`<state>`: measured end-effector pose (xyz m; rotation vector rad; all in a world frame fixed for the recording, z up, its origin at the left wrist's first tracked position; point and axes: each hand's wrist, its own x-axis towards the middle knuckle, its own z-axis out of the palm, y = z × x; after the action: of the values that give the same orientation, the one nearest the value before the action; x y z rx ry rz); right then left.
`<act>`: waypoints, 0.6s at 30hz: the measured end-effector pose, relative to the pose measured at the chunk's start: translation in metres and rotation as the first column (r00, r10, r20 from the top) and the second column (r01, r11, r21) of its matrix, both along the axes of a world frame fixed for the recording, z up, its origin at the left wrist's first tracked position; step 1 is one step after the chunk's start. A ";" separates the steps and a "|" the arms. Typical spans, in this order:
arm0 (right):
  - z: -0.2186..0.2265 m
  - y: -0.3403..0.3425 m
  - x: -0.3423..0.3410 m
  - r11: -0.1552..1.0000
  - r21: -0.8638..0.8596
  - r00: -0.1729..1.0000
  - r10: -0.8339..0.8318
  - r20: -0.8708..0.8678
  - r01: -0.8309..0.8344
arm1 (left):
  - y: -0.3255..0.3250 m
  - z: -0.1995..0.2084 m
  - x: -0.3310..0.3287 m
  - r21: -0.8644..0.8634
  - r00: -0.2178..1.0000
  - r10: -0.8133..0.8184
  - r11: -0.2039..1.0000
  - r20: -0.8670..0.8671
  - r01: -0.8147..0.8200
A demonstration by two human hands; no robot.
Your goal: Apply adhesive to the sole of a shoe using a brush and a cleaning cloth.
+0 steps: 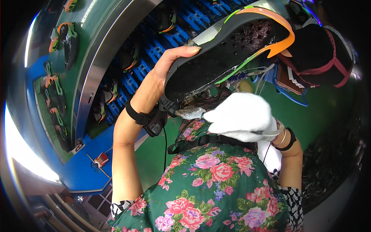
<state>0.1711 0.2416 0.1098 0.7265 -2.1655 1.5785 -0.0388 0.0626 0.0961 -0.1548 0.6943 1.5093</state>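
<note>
My bare left hand [164,71] grips a black shoe sole [216,58] by its heel end, thumb on the upper edge. The sole is tilted up and to the right, its inner face towards me. Orange and green trim [284,38] runs round its toe, and small holes and a wet-looking shine show there. In a white glove, my right hand [241,118] is closed round a brush [191,113]. The handle is mostly hidden in the glove. The brown, coated bristles are just below the heel; I cannot tell whether they touch it.
Blue racks [154,48] carry several similar black shoes beyond a curved metal rail [102,50]. More trimmed pieces [56,98] lie on the green surface at left. A blue table [83,170] holds a small red container [101,159]. At right are a black shape with red checked bands [320,58] and a blue-framed stool [290,87].
</note>
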 end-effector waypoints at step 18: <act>-0.009 0.037 -0.034 0.914 -0.047 0.915 -0.401 0.042 0.403 | -0.005 -0.050 0.040 0.181 0.940 0.245 0.940 0.239 -0.291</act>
<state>0.1367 0.2791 0.1004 0.2144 -2.1116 1.4280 0.0016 0.0581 0.0457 -0.2526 0.3432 1.7884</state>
